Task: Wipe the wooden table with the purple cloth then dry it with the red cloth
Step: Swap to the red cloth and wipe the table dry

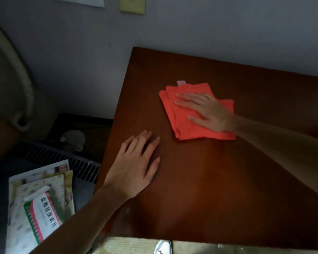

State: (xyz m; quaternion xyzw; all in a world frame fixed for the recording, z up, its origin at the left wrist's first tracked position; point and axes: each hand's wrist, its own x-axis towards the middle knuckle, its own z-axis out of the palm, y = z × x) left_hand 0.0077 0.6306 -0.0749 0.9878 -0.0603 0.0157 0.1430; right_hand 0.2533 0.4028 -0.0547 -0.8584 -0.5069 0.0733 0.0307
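Table fills view, wood bare near left edge | red cloth folded, far-left area, long axis running near-to-far, tag end toward wall | right hand flat, fingers spread, pressing cloth, likely drying | left hand flat, empty, likely bracing | purple cloth unseen

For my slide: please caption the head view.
Right hand presses red cloth flat on wooden table; left hand rests beside.
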